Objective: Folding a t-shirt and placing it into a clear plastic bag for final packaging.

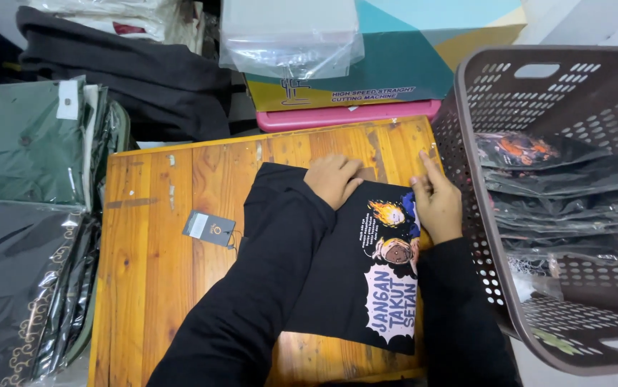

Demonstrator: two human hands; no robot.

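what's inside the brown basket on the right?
The brown basket holds a stack of folded dark garments in clear plastic bags; the top one shows an orange print. Whatever lies beneath the stack is covered.

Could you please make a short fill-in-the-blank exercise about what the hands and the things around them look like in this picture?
1. Both hands, the left hand and the right hand, rest on a folded ____ shirt with a printed picture.
2. The shirt lies on a ____ table.
3. The grey hang tag lies to the ____ of the shirt.
4. Bagged shirts are stacked inside a brown plastic ____.

Missing words: black; wooden; left; basket
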